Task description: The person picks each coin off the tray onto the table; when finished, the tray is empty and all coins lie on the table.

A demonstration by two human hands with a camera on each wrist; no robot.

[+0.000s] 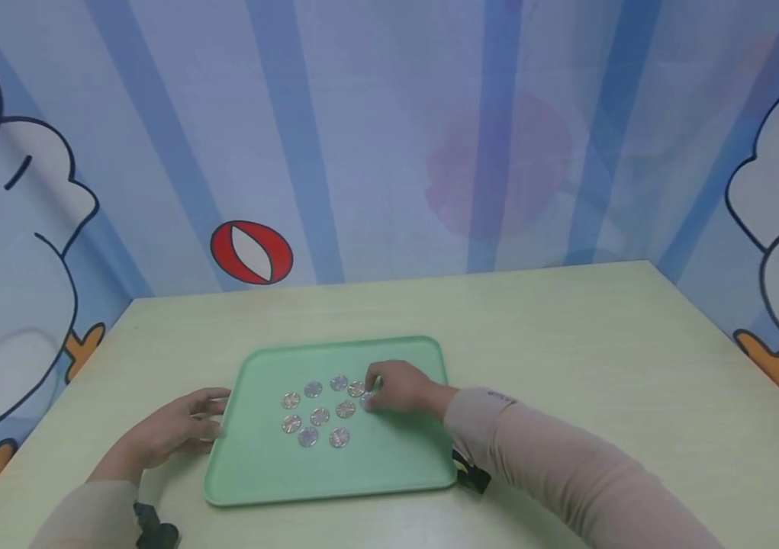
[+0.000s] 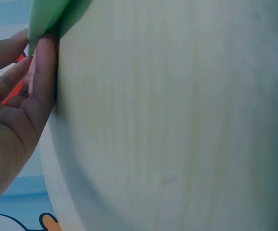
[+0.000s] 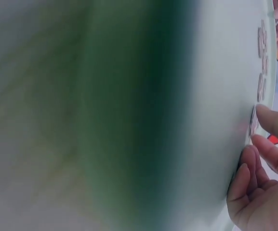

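Several round silvery coins (image 1: 319,416) lie flat on a light green tray (image 1: 389,465). The right hand (image 1: 399,386) is over the right side of this group, its thumb and forefinger pinching a coin (image 3: 253,120) at the tray surface. Its other fingers are curled, as the right wrist view shows. At the tray's left rim is the left hand (image 1: 172,427), its extended fingers and thumb touching the edge. In the left wrist view, fingertips (image 2: 45,50) meet the green edge, and the tabletop fills most of the picture.
The tray rests on a pale yellow table (image 1: 554,328). A blue striped backdrop (image 1: 389,137) with cartoon figures and a red-and-white ball print stands behind and at both sides. Dark wrist devices (image 1: 471,473) are strapped beneath the sleeves.
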